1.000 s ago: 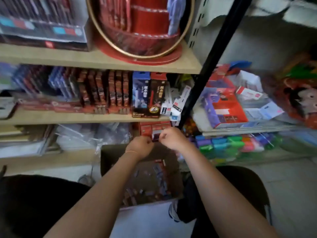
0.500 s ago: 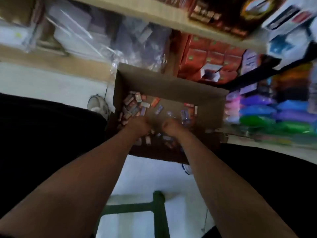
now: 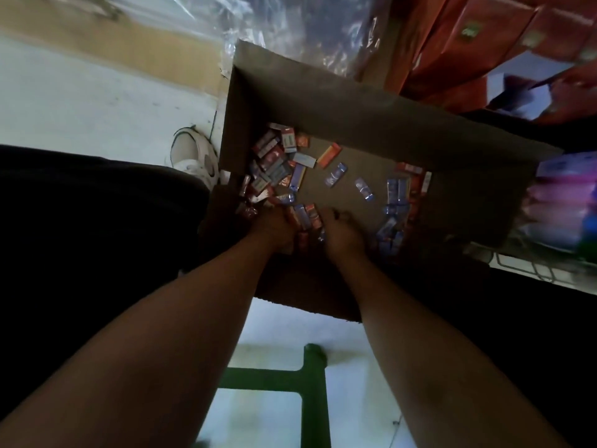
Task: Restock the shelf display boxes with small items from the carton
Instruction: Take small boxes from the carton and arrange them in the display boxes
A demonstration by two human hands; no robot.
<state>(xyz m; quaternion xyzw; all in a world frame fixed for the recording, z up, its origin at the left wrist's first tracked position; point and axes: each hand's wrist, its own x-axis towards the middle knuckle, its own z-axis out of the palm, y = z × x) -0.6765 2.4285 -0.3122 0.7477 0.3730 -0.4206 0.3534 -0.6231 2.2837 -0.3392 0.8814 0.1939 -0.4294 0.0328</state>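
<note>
Both hands down inside the open brown carton (image 3: pixel 381 111), near its 6 o'clock wall. Left hand (image 3: pixel 274 229) curled around a few small boxes (image 3: pixel 305 216), red and blue, gathered against the palm. Right hand (image 3: pixel 344 234) just beside it at 3 o'clock, fingers bent down onto the same cluster; whether anything is truly pinched there, impossible to tell in the dim light. Between the two hands, a couple of the small packs standing on end, touching both.

More small packs scattered over the carton floor: a dense heap (image 3: pixel 271 163) at 11 o'clock from the left hand, against the carton's left wall; a loose blue group (image 3: pixel 397 195) at 2 o'clock from the right hand; a few singles lying flat between the two groups.

Carton resting on a pale floor (image 3: pixel 97 101), between dark-clad legs. White shoe (image 3: pixel 193 156) touching the carton's left wall outside. Crinkled clear plastic bags (image 3: pixel 290 27) at 12 o'clock beyond the carton, red display boxes (image 3: pixel 478 43) at 1 o'clock, pink and purple packages (image 3: pixel 562 202) at 3 o'clock. Green frame (image 3: pixel 311 383) at 6 o'clock, below the forearms.
</note>
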